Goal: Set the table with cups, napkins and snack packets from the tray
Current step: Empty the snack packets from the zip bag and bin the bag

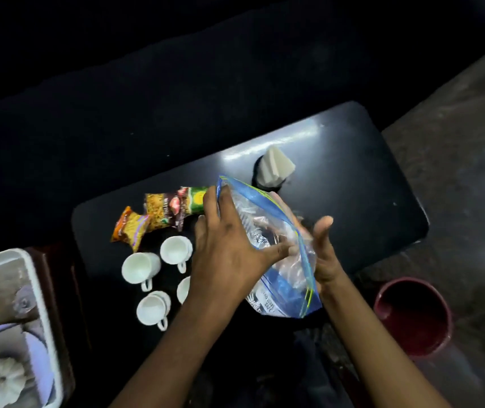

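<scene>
A clear zip bag (276, 248) with a blue seal is held over the dark table (367, 178). My left hand (229, 248) grips its left side and mouth, and my right hand (323, 251) presses flat against its right side. What is inside the bag is blurred. Several white cups (141, 267) stand on the table left of my left hand, one partly hidden under it. Three snack packets (161, 214) lie in a row behind the cups. A stack of white napkins (276, 166) sits in a dark holder at the table's middle.
A white tray (41, 290) rests at the left on a wooden stand, holding a pale plate (36, 357) and a white pumpkin-shaped thing (1, 384). A maroon bucket (414, 316) stands on the floor at the right. A dark sofa lies beyond the table.
</scene>
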